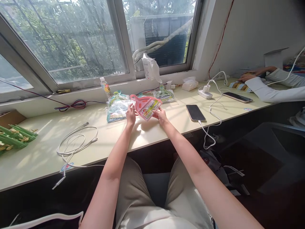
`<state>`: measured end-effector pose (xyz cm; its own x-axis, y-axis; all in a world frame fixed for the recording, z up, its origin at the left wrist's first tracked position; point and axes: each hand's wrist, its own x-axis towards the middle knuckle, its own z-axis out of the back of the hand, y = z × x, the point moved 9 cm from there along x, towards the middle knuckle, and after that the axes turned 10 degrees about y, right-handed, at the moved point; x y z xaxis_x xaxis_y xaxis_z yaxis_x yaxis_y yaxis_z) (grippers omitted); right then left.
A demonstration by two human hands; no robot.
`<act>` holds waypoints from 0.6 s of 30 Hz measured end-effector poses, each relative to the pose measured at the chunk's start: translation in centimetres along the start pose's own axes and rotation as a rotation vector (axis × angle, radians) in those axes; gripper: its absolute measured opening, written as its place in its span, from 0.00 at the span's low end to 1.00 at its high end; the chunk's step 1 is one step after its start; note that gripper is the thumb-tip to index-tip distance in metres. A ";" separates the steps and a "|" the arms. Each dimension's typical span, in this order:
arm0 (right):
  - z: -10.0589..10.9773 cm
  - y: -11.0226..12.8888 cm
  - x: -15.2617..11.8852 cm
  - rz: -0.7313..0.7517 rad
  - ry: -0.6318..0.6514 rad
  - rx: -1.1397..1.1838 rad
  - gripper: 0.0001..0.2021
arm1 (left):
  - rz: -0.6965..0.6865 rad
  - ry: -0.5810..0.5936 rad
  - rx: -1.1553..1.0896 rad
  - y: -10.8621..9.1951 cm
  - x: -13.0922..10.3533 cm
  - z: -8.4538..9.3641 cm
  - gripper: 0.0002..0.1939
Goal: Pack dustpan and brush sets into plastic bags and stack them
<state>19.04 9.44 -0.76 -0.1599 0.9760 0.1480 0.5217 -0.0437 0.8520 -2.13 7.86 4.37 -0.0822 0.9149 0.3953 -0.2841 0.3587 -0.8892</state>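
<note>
A pink dustpan set [145, 106] with a small brush and a yellow-green label is held tilted above the table. My left hand [131, 115] grips its left side near the handle. The fingers of my right hand [161, 116] are closed on its lower right edge. Behind and to the left lie green and teal dustpan sets [116, 111] in clear wrapping. Another green wrapped set [164, 94] lies behind to the right, near the wall.
On the long table [78, 122] are a coiled white cable [71, 143], a phone [195, 113], a charger block [205, 92], a bottle [105, 86] and green bundles [16, 136]. Another person's sleeved arm [264, 90] rests at the right.
</note>
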 end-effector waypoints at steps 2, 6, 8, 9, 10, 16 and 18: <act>0.4 0.1 0.1 0.002 -0.024 0.009 0.14 | -0.088 -0.114 0.360 -1.4 -0.4 0.9 0.22; 0.6 0.0 0.0 -0.003 -0.044 0.004 0.13 | -0.110 0.006 0.888 -1.0 -0.5 -0.1 0.23; 0.6 0.0 0.0 -0.006 -0.037 -0.006 0.13 | -0.045 0.092 0.915 0.5 -0.2 -0.1 0.19; 0.5 0.0 0.0 -0.006 -0.031 -0.009 0.13 | -0.019 0.101 0.876 1.0 0.0 0.3 0.16; 0.4 0.0 0.0 -0.006 -0.024 -0.011 0.13 | -0.008 0.089 0.817 1.4 0.1 0.7 0.14; 1.0 -0.1 0.2 -0.024 -0.085 -0.024 0.15 | -0.138 -0.125 0.642 -1.2 -0.4 3.7 0.13; 1.2 -0.2 0.2 -0.029 -0.096 -0.025 0.15 | -0.141 -0.244 0.691 -2.5 -1.1 5.2 0.14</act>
<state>19.88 9.92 -1.49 -0.0927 0.9928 0.0756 0.4965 -0.0197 0.8678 -6.27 4.99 7.36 -0.1877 0.7729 0.6061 -0.8370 0.1971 -0.5106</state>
